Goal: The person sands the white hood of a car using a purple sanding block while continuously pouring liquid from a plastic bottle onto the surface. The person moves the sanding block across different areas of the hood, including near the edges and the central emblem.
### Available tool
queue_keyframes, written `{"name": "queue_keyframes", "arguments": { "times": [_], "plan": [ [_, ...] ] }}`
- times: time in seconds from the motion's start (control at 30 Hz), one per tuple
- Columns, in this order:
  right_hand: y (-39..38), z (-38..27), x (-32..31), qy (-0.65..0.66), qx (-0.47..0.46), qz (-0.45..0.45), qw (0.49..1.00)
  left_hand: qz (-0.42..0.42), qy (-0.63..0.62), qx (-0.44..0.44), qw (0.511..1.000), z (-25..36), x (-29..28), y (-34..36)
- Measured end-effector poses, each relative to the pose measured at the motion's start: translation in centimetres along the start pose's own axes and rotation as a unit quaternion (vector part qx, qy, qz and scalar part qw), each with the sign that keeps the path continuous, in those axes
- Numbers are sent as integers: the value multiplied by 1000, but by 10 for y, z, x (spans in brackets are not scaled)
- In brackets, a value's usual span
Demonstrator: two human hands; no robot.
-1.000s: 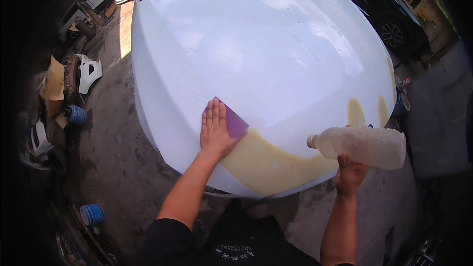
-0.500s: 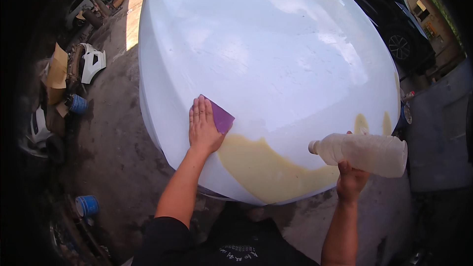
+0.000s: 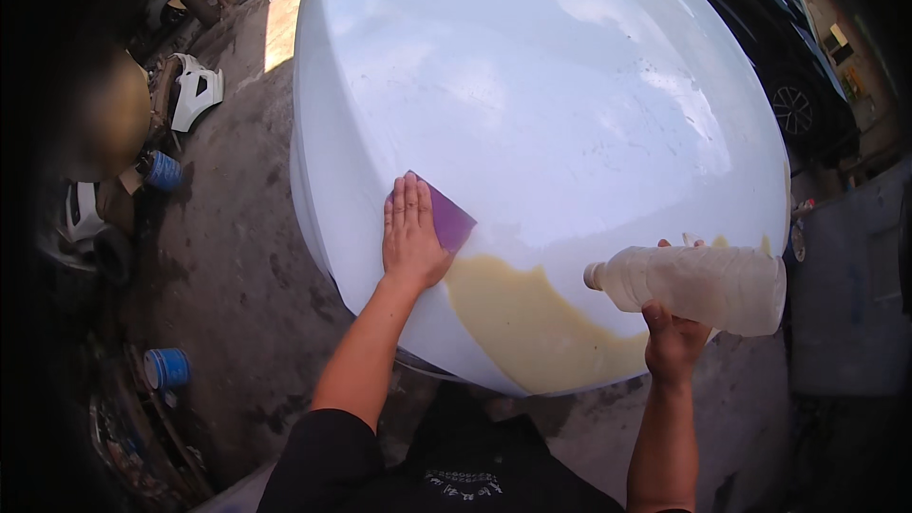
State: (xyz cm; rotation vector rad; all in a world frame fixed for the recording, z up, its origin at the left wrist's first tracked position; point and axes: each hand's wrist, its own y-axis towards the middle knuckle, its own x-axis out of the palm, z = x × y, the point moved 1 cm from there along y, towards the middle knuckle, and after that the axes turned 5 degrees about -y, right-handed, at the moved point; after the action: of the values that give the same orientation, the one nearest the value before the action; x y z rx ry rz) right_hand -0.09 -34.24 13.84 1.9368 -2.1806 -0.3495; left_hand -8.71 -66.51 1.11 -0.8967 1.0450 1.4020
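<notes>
My left hand [image 3: 416,233] lies flat on the front left of the white car hood [image 3: 532,85], fingers stretched out over a purple square sheet [image 3: 449,223], probably abrasive paper, pressed against the paint. Just below and right of it spreads a yellowish patch [image 3: 537,323] along the hood's front. My right hand [image 3: 674,342] grips a translucent plastic bottle [image 3: 703,285] held sideways above the hood's right front, its capped or narrow end pointing left; whether it is capped is unclear.
A dark car [image 3: 788,57] stands at right, beside a grey panel [image 3: 845,285]. On the stained concrete floor [image 3: 228,256] at left are white body parts [image 3: 195,95], blue buckets [image 3: 166,366], tyres and scrap. Another car is at the upper left.
My left hand and purple sheet have slid leftward over the hood, uncovering more of the yellowish patch's edge. The view has shifted slightly; the bottle stays in my right hand.
</notes>
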Motion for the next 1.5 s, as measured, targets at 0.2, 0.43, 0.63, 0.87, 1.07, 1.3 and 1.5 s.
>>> {"name": "queue_keyframes", "arguments": {
  "times": [0.2,0.43,0.63,0.87,1.07,1.3,1.5],
  "plan": [
    [0,0,-3,-5,-7,-13,1000,-23,-33,4,999,52,9,15],
    [3,-3,2,-10,-13,-16,1000,8,2,9,1000,8,3,7],
    [-2,-5,3,-8,-7,-14,1000,-68,12,-13,998,71,12,14],
    [-1,-7,5,-10,-24,-16,1000,-85,22,105,991,85,28,-31],
    [-6,-13,17,-17,-12,30,999,-35,42,-33,998,52,4,45],
    [-13,-18,6,-57,-14,44,997,-171,-3,218,961,160,38,-32],
    [-14,-18,-44,-46,-38,118,991,-10,30,17,999,46,7,46]
  ]
}}
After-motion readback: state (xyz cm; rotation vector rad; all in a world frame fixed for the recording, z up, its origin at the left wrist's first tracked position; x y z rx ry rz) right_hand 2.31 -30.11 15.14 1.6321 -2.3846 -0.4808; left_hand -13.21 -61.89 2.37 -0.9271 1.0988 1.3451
